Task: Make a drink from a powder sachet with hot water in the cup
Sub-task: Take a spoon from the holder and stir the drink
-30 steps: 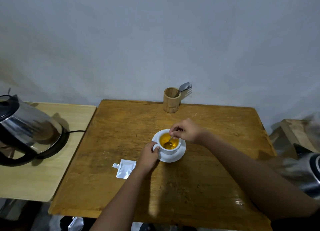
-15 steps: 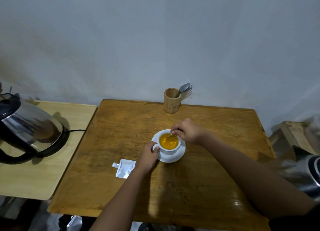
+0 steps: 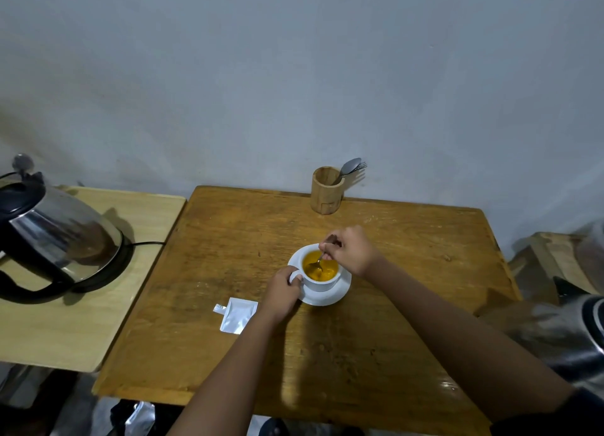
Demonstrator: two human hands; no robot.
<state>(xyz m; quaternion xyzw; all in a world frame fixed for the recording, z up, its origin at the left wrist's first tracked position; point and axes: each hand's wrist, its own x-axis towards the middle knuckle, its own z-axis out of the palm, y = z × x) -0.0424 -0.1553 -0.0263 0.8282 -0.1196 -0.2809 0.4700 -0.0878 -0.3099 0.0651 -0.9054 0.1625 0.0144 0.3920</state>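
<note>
A white cup (image 3: 322, 284) full of orange drink stands on a white saucer (image 3: 340, 293) in the middle of the wooden table (image 3: 376, 331). My left hand (image 3: 281, 293) grips the cup's handle on its left side. My right hand (image 3: 351, 249) hovers over the cup's far rim and pinches a small metal spoon (image 3: 317, 263), whose bowl dips into the drink. A torn silver sachet (image 3: 237, 314) lies flat on the table, left of my left hand.
A steel electric kettle (image 3: 55, 236) sits on its base on a pale side table (image 3: 98, 305) at the left. A wooden cutlery holder (image 3: 325, 195) with a spoon and fork stands at the table's far edge. Boxes and clutter lie at the right.
The spoon has shifted round inside the cup, out of sight half a second ago and back in view now. My left hand keeps hold of the handle. The camera view has drifted slightly.
</note>
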